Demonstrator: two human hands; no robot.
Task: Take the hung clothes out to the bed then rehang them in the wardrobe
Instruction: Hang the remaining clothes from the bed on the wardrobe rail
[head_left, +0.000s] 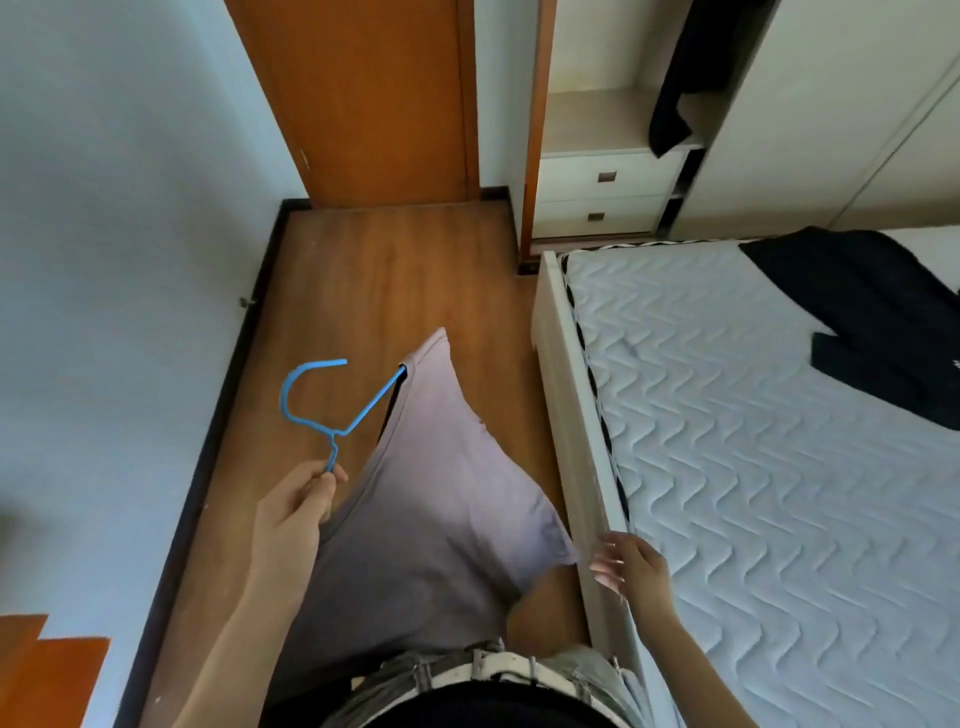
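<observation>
The bed (727, 415) fills the right side, its frame edge running from near the wardrobe (613, 156) down toward the person. A garment (872, 322) lies on the mattress at the far right. The wardrobe stands behind the bed's far end, with two drawers low in it and another garment (680, 78) hanging above them, possibly draped rather than on a rail. The door (363, 98) is left of the wardrobe, at the far end of the floor (363, 291), which runs between the left wall and the bed. The hanger (332, 410), with a shirt (436, 499) on it, is over the floor, left of the bed. The left hand (296, 514) holds the hanger from below; the right hand (628, 566) is at the bed's frame edge, just right of the shirt.
</observation>
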